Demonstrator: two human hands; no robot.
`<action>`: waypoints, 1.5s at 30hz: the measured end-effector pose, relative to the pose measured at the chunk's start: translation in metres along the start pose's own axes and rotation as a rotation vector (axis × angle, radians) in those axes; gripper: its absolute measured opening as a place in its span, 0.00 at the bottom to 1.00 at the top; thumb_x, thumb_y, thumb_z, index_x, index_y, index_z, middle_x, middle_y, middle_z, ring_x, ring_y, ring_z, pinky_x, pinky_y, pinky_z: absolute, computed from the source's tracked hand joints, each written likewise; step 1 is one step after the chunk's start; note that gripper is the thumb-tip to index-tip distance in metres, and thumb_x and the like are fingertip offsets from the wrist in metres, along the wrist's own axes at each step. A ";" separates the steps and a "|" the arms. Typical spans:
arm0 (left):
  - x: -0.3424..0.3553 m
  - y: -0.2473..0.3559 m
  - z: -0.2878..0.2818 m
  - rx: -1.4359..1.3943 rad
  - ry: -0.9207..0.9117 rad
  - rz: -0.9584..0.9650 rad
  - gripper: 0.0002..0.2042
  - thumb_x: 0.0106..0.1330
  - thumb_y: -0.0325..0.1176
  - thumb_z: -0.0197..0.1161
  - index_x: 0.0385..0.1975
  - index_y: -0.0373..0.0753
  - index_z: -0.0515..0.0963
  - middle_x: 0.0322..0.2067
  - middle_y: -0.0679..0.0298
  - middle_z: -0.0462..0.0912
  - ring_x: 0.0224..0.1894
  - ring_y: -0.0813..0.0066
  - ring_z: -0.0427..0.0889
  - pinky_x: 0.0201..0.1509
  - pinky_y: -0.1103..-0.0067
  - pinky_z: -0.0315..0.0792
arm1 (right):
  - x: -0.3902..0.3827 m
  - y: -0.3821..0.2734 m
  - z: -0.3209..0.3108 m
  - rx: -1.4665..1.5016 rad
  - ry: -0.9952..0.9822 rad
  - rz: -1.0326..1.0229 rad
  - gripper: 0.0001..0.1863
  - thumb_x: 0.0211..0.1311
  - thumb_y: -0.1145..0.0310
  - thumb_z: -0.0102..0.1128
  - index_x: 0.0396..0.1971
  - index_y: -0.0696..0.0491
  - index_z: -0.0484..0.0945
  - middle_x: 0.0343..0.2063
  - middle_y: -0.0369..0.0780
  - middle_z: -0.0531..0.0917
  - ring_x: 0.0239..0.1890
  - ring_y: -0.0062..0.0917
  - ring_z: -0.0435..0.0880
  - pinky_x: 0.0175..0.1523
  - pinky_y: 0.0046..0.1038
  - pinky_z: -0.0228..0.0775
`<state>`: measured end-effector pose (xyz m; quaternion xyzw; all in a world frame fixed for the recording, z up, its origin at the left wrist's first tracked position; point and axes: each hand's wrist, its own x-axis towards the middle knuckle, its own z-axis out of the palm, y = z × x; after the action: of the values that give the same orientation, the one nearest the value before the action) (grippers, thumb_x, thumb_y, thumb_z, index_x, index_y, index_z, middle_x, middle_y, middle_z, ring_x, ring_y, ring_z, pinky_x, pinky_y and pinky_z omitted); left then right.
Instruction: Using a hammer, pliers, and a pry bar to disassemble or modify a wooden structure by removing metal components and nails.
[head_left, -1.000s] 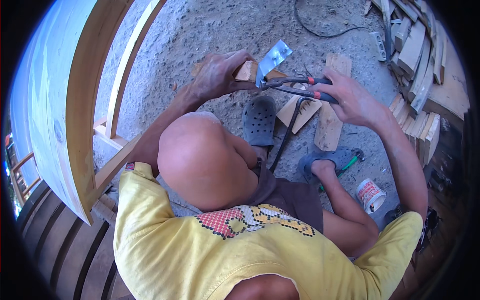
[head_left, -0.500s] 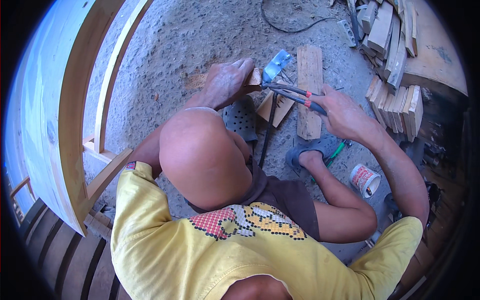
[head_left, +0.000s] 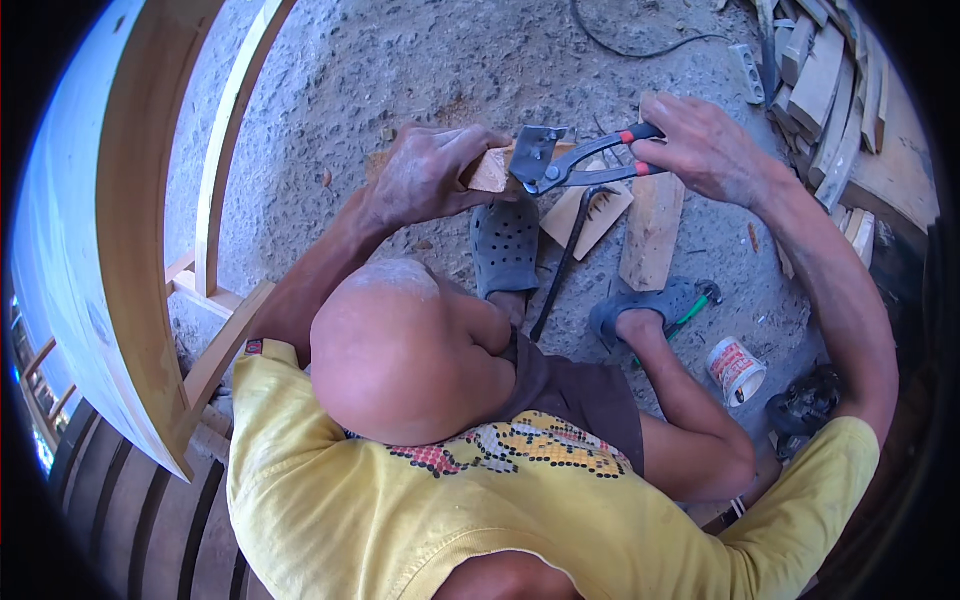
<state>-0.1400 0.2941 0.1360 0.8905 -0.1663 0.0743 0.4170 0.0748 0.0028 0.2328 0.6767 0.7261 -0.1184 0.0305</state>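
Observation:
My left hand (head_left: 425,172) is closed round a wooden block (head_left: 489,172), whose cut end points right. At that end sits a small bent metal plate (head_left: 537,154), with the jaws of a pair of pincers (head_left: 600,165) at its lower edge. My right hand (head_left: 705,150) grips the pincers' black and red handles, which are spread apart. Whether the jaws are biting the plate I cannot tell. Just below, a dark pry bar (head_left: 570,255) leans across a wedge-shaped wood offcut (head_left: 598,222).
A flat board (head_left: 652,245) lies right of the offcut. Beside my right shoe (head_left: 640,310) are a green-handled tool (head_left: 690,315) and a white tub (head_left: 737,372). Wood scraps (head_left: 825,80) pile up at far right. A wooden frame (head_left: 150,200) stands at left.
My right hand has risen and moved right, and the pincers' handles are spread wider. The metal plate has turned to show a grey face. The view has shifted slightly.

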 end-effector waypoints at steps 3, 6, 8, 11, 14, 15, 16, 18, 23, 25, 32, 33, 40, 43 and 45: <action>-0.003 -0.010 0.001 -0.060 0.032 0.090 0.25 0.55 0.43 0.81 0.49 0.40 0.81 0.28 0.62 0.86 0.29 0.62 0.88 0.33 0.70 0.81 | 0.017 0.022 0.020 0.115 0.030 -0.148 0.08 0.59 0.68 0.63 0.37 0.51 0.77 0.36 0.42 0.71 0.42 0.37 0.79 0.43 0.39 0.74; -0.013 -0.024 -0.005 -0.072 0.072 0.108 0.27 0.52 0.43 0.83 0.50 0.40 0.82 0.30 0.62 0.86 0.28 0.63 0.87 0.32 0.71 0.80 | 0.048 0.023 0.055 0.148 0.034 -0.233 0.08 0.61 0.68 0.63 0.38 0.52 0.77 0.36 0.42 0.72 0.41 0.38 0.78 0.43 0.40 0.74; -0.021 -0.031 -0.010 -0.051 0.141 0.078 0.29 0.49 0.44 0.85 0.50 0.41 0.83 0.31 0.62 0.87 0.27 0.65 0.86 0.31 0.72 0.79 | 0.074 0.018 0.078 0.433 0.314 -0.294 0.08 0.59 0.67 0.65 0.35 0.53 0.78 0.35 0.43 0.74 0.38 0.41 0.79 0.40 0.40 0.73; -0.028 -0.033 -0.018 -0.040 0.120 0.056 0.31 0.51 0.42 0.86 0.52 0.36 0.82 0.42 0.58 0.91 0.40 0.63 0.92 0.43 0.72 0.85 | 0.077 0.015 0.075 0.395 0.286 -0.192 0.09 0.59 0.67 0.67 0.36 0.53 0.78 0.37 0.42 0.75 0.39 0.40 0.79 0.40 0.40 0.73; -0.018 -0.028 -0.017 -0.021 0.020 -0.173 0.31 0.52 0.42 0.86 0.54 0.36 0.81 0.38 0.58 0.90 0.34 0.63 0.91 0.38 0.72 0.82 | 0.042 0.006 0.033 0.223 0.120 -0.005 0.11 0.59 0.67 0.68 0.40 0.53 0.80 0.39 0.42 0.76 0.42 0.40 0.79 0.43 0.41 0.74; -0.009 -0.026 -0.012 -0.058 0.112 -0.166 0.29 0.55 0.50 0.82 0.48 0.40 0.79 0.24 0.59 0.83 0.25 0.59 0.85 0.30 0.68 0.76 | 0.028 -0.002 0.015 0.196 0.111 -0.003 0.11 0.59 0.67 0.68 0.40 0.53 0.80 0.39 0.42 0.76 0.42 0.40 0.79 0.43 0.41 0.74; -0.002 -0.022 -0.008 -0.071 0.138 -0.127 0.29 0.55 0.50 0.82 0.48 0.40 0.79 0.24 0.59 0.83 0.25 0.59 0.85 0.30 0.68 0.76 | 0.013 -0.014 -0.003 0.130 0.038 0.111 0.14 0.59 0.69 0.66 0.45 0.53 0.81 0.42 0.44 0.76 0.46 0.41 0.79 0.48 0.43 0.74; 0.012 -0.013 -0.004 0.033 0.064 -0.186 0.27 0.58 0.55 0.79 0.43 0.40 0.77 0.23 0.56 0.83 0.26 0.53 0.85 0.31 0.64 0.76 | -0.003 -0.036 -0.033 0.036 -0.027 0.233 0.17 0.59 0.72 0.65 0.49 0.53 0.81 0.46 0.45 0.77 0.50 0.41 0.78 0.54 0.44 0.74; 0.029 0.009 0.011 0.160 -0.006 -0.152 0.26 0.61 0.54 0.77 0.42 0.39 0.74 0.23 0.54 0.82 0.26 0.48 0.84 0.31 0.60 0.75 | -0.015 -0.090 -0.066 -0.117 -0.307 0.441 0.28 0.54 0.78 0.63 0.60 0.56 0.78 0.62 0.55 0.72 0.68 0.48 0.71 0.75 0.61 0.56; 0.029 0.014 0.014 0.156 0.005 -0.136 0.26 0.62 0.54 0.76 0.41 0.39 0.74 0.24 0.54 0.82 0.27 0.48 0.84 0.31 0.60 0.76 | -0.016 -0.102 -0.067 -0.086 -0.327 0.490 0.30 0.54 0.77 0.64 0.61 0.57 0.77 0.63 0.56 0.71 0.69 0.49 0.70 0.74 0.63 0.56; 0.025 0.019 0.021 0.211 -0.062 -0.095 0.25 0.64 0.53 0.73 0.41 0.38 0.72 0.33 0.50 0.85 0.36 0.46 0.86 0.37 0.57 0.78 | -0.026 -0.120 -0.060 -0.136 -0.285 0.508 0.32 0.55 0.76 0.64 0.64 0.60 0.75 0.61 0.56 0.71 0.64 0.48 0.73 0.66 0.55 0.64; 0.025 0.019 0.021 0.206 -0.075 -0.105 0.25 0.64 0.53 0.73 0.41 0.38 0.72 0.33 0.50 0.85 0.36 0.46 0.86 0.37 0.57 0.78 | -0.026 -0.120 -0.059 -0.168 -0.273 0.498 0.31 0.56 0.78 0.60 0.64 0.59 0.75 0.59 0.54 0.72 0.59 0.46 0.74 0.60 0.48 0.68; 0.026 0.025 0.018 0.165 -0.076 -0.079 0.25 0.63 0.51 0.75 0.43 0.39 0.72 0.35 0.53 0.83 0.38 0.49 0.85 0.39 0.59 0.77 | -0.025 -0.112 -0.051 -0.187 -0.236 0.461 0.25 0.57 0.74 0.62 0.57 0.55 0.80 0.51 0.51 0.75 0.51 0.41 0.77 0.51 0.42 0.68; 0.022 0.033 0.024 0.199 -0.054 -0.128 0.26 0.62 0.53 0.75 0.43 0.38 0.71 0.36 0.53 0.83 0.40 0.50 0.86 0.40 0.60 0.79 | -0.025 -0.103 -0.051 -0.181 -0.335 0.475 0.17 0.62 0.69 0.60 0.51 0.52 0.83 0.52 0.50 0.76 0.54 0.41 0.79 0.53 0.44 0.74; 0.019 0.035 0.028 0.205 0.001 -0.164 0.26 0.61 0.53 0.75 0.43 0.39 0.72 0.36 0.54 0.83 0.40 0.50 0.86 0.39 0.60 0.79 | -0.023 -0.094 -0.051 -0.262 -0.303 0.411 0.14 0.61 0.69 0.61 0.46 0.52 0.84 0.49 0.48 0.77 0.52 0.37 0.79 0.50 0.40 0.74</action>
<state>-0.1345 0.2470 0.1484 0.9389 -0.0841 0.0568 0.3288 -0.0102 -0.0142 0.2996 0.7744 0.5701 -0.1149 0.2492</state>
